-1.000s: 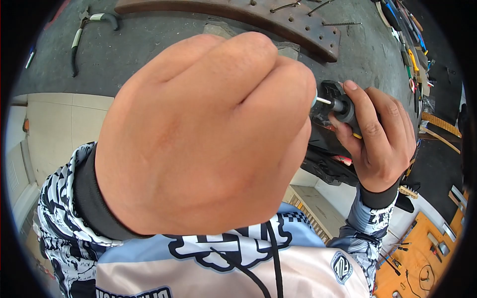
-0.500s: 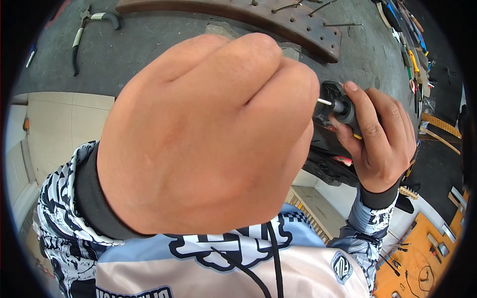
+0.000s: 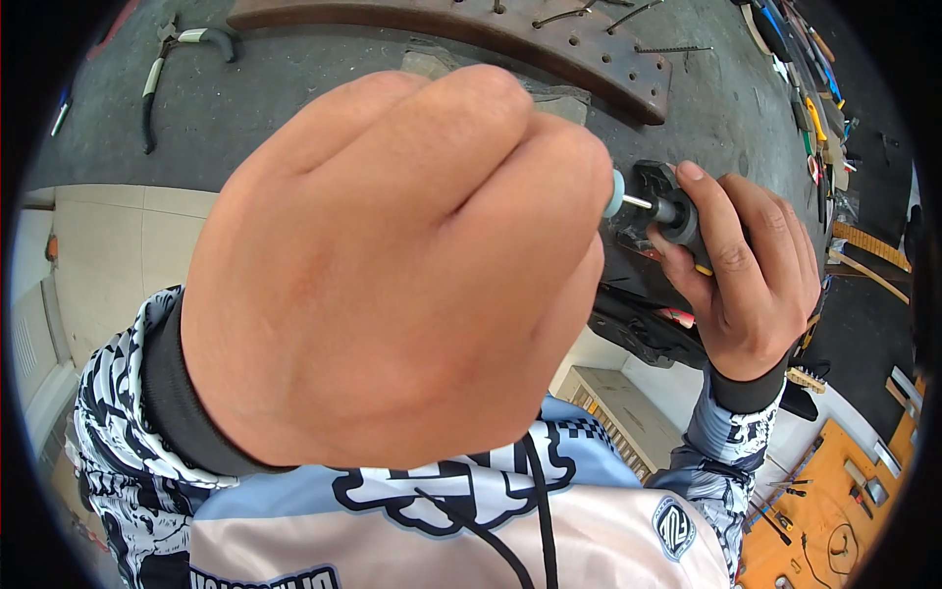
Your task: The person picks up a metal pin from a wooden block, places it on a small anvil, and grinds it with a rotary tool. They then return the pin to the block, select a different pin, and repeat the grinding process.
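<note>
Because the left hand point(image 3: 392, 265) is fisted tight on a screwdriver point(image 3: 628, 201), only its pale blue handle end and thin steel shaft are seen, at 3 o'clock of the knuckles. At 3 o'clock of centre, the shaft is aimed into a black, rounded, matte part point(image 3: 659, 201), presumably steadied against turning by the right hand point(image 3: 746, 285) clamped around it.

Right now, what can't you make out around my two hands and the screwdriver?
- Screwdriver: head view; the left hand covers the handle, only a teal end and thin shaft show.
- Black part: right hand fingers wrap it; its shape is unclear.
- Tip contact: too small to tell.
- Tools at the right edge: cut off and tiny.
</note>
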A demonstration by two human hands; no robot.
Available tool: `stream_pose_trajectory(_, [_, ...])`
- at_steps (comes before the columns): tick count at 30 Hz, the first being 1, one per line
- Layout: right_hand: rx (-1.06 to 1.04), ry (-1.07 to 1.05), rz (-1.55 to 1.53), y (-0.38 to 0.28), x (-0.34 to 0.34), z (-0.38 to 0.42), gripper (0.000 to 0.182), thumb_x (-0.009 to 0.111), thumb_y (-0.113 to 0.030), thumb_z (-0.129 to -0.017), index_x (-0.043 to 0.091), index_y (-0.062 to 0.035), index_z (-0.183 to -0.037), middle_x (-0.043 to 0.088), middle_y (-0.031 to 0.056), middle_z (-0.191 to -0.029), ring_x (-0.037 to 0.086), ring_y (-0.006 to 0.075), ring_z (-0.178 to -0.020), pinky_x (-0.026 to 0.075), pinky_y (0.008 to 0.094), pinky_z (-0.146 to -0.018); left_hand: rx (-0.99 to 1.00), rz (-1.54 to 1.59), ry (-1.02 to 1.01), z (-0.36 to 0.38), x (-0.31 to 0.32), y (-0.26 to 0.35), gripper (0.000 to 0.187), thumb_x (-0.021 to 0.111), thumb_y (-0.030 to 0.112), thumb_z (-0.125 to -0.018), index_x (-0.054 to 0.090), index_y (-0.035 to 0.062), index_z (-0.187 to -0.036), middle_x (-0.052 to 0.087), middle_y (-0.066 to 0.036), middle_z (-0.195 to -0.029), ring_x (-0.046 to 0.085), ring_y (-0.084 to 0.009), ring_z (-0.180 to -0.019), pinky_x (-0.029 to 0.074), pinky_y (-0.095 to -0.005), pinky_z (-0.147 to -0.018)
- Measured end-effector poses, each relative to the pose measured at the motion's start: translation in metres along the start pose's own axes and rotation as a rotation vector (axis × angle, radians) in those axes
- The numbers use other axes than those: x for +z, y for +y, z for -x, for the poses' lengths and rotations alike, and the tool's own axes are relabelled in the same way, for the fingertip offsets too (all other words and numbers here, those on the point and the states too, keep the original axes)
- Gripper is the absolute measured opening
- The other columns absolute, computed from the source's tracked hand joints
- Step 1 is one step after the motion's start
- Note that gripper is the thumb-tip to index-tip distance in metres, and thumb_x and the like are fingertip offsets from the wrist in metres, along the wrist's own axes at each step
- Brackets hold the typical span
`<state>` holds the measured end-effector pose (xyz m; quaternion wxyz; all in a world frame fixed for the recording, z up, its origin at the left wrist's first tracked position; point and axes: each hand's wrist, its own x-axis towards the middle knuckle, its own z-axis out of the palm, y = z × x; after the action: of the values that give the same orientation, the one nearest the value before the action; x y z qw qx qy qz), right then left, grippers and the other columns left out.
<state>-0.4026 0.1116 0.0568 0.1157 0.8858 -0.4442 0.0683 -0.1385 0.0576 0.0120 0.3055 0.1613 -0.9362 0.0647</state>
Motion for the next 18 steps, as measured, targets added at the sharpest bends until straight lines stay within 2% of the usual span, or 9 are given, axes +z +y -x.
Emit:
stream_pose_trajectory(6, [0.003, 0.007, 0.004, -0.001, 0.001, 0.0, 0.052, 0.085, -0.019, -0.068, 0.073, -0.0028, -0.116, 0.067, 0.0137, -0.095, 0.066, 0.0303, -0.08, 0.052, 0.0377, -0.068, -0.071, 0.041, -0.043, -0.001, -0.002, 0.002, 0.032, 0.073, 0.002, -0.06, 0.068, -0.0083, -0.089, 0.06, -0.017, -0.09, 0.06, -0.0296, -0.076, 0.051, -0.0359, -0.061])
stream_pose_trajectory(8, [0.004, 0.006, 0.005, -0.001, 0.001, 0.0, 0.052, 0.085, -0.019, -0.068, 0.073, -0.0028, -0.116, 0.067, 0.0137, -0.095, 0.066, 0.0303, -0.08, 0.052, 0.0377, -0.068, 0.032, 0.004, 0.04, 0.003, 0.006, -0.003, 0.031, 0.073, 0.001, -0.059, 0.068, -0.0084, -0.089, 0.06, -0.017, -0.091, 0.059, -0.0293, -0.075, 0.051, -0.0357, -0.061])
stream_pose_trajectory(11, [0.004, 0.0, 0.006, -0.001, 0.0, 0.0, 0.052, 0.085, -0.019, -0.068, 0.073, -0.0032, -0.116, 0.067, 0.0135, -0.095, 0.066, 0.0302, -0.08, 0.052, 0.0377, -0.068, 0.073, -0.006, 0.08, 0.003, 0.01, -0.006, 0.031, 0.074, 0.0, -0.06, 0.067, -0.0087, -0.088, 0.059, -0.017, -0.092, 0.059, -0.0289, -0.074, 0.05, -0.0354, -0.06])
stream_pose_trajectory(18, [0.0, 0.001, 0.01, -0.001, 0.0, 0.0, 0.051, 0.084, -0.021, -0.07, 0.073, -0.0036, -0.116, 0.067, 0.0134, -0.095, 0.066, 0.0305, -0.08, 0.052, 0.038, -0.068, 0.008, 0.041, 0.02, 0.0, 0.005, -0.001, 0.03, 0.074, 0.0, -0.061, 0.067, -0.0084, -0.089, 0.059, -0.017, -0.092, 0.059, -0.0283, -0.074, 0.05, -0.0355, -0.06])
